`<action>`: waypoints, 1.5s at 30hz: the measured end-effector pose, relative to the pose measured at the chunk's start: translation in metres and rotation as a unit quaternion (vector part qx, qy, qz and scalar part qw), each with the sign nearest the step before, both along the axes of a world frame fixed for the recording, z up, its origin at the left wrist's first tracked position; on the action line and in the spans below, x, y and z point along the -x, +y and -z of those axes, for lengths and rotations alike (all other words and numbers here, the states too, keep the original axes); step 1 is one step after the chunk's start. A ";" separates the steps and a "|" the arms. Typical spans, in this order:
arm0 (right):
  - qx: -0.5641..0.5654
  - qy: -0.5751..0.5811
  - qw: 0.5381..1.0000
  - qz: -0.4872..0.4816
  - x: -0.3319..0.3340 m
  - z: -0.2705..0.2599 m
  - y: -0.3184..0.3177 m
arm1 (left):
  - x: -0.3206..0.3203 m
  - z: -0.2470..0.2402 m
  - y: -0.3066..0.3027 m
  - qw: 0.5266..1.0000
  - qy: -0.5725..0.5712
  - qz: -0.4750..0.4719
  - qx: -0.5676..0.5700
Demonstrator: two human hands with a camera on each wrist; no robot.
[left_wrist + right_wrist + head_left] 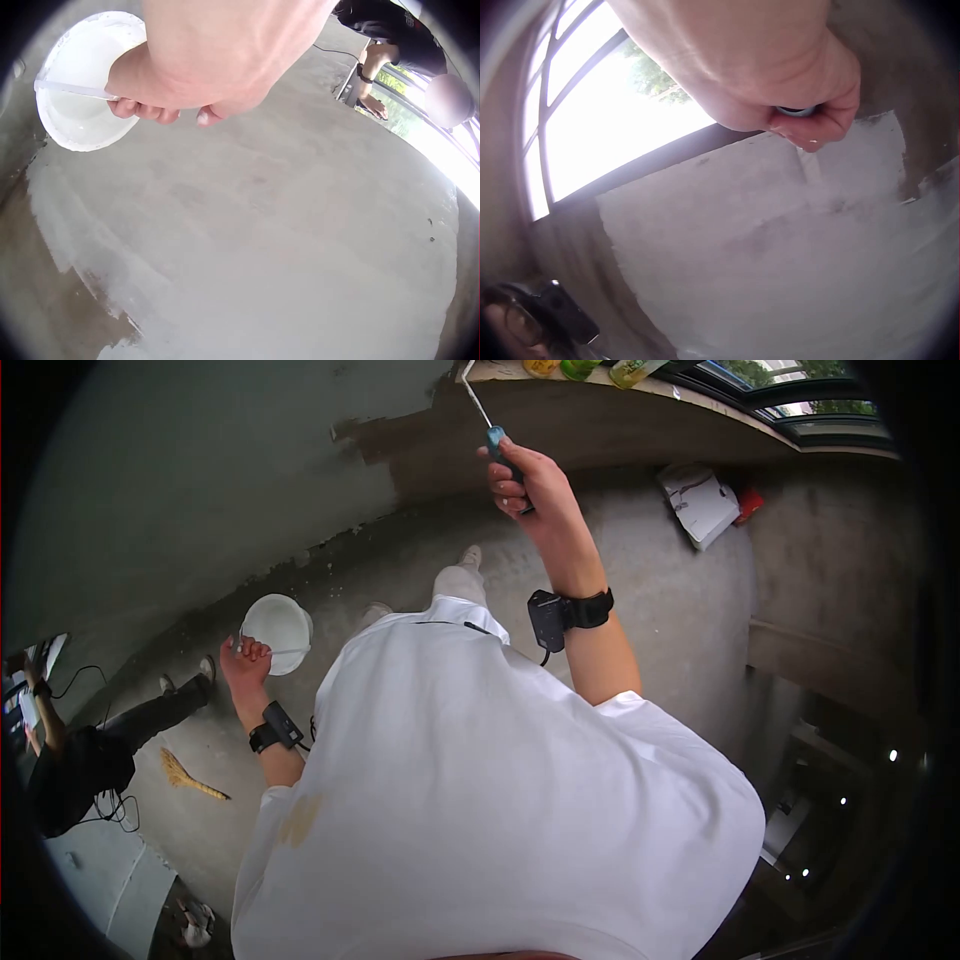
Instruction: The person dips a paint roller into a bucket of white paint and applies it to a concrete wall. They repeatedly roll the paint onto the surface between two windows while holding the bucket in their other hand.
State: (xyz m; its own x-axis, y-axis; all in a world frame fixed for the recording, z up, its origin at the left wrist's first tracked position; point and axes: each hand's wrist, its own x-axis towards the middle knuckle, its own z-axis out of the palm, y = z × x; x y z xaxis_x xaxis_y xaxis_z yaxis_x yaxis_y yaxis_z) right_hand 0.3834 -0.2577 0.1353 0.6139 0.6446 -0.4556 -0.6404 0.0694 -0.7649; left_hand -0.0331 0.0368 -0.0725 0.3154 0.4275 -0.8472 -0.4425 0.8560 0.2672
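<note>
- Head view: the right hand (538, 488) is raised near the ledge (540, 374), fingers curled round the blue grip of a tool (496, 438); its thin metal rod runs up to the frame's top edge, where its far end is out of view.
- The left hand (246, 665), fingers curled, is at the rim of a white bucket (277, 622), holding its handle (290, 651).
- Bottles (580, 368) stand on the ledge. A broom (190, 776) and a white box (702, 508) lie on the floor (640, 560). Another person (85, 765) is at the left.
- Left wrist view: the left hand's fingers close round the handle, which crosses the bucket's mouth. A pale coat covers much of the wall (262, 240).
- Right wrist view: the right hand grips the tool, its blue end showing inside the fist, before the partly coated wall beside a window (607, 112).
</note>
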 end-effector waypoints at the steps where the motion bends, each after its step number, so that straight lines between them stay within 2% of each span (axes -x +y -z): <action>1: -0.002 0.013 1.000 -0.001 0.001 0.009 0.001 | 0.000 -0.003 0.000 1.000 0.019 0.001 0.001; 13: 0.036 0.048 0.998 0.007 -0.003 0.073 -0.009 | -0.003 -0.008 -0.001 1.000 0.013 0.003 -0.028; 20: 0.096 0.059 0.994 0.014 -0.017 0.107 -0.004 | -0.008 -0.013 -0.003 0.999 0.015 0.005 -0.037; 22: 0.143 0.072 0.987 0.020 -0.021 0.117 0.001 | -0.008 -0.015 -0.003 0.999 0.011 0.009 -0.040; 26: 0.163 0.054 0.985 0.020 -0.028 0.134 0.004 | -0.005 -0.011 0.000 0.998 0.000 0.045 -0.040; 28: 0.194 -0.035 0.980 -0.020 -0.017 0.118 0.006 | -0.006 -0.008 0.000 0.997 -0.007 0.069 -0.041; 32: 0.182 -0.084 0.978 -0.063 0.006 0.097 -0.003 | -0.017 -0.009 -0.001 0.993 -0.002 0.108 -0.047; 33: 0.188 -0.096 0.971 -0.109 0.014 0.084 -0.008 | -0.016 -0.011 0.002 0.992 0.003 0.118 -0.049; 35: 0.202 -0.115 0.952 -0.197 0.034 0.067 -0.009 | -0.014 -0.005 0.005 0.989 -0.037 0.135 -0.041; 38: 0.234 -0.155 0.906 -0.318 0.057 0.062 -0.005 | -0.025 -0.014 0.004 0.985 -0.024 0.160 -0.058; 41: 0.246 -0.156 0.871 -0.397 0.087 0.041 0.010 | -0.031 -0.017 0.002 0.976 -0.044 0.194 -0.084; 45: 0.229 -0.174 0.840 -0.460 0.116 0.058 0.032 | -0.045 -0.028 -0.008 0.971 -0.069 0.206 -0.102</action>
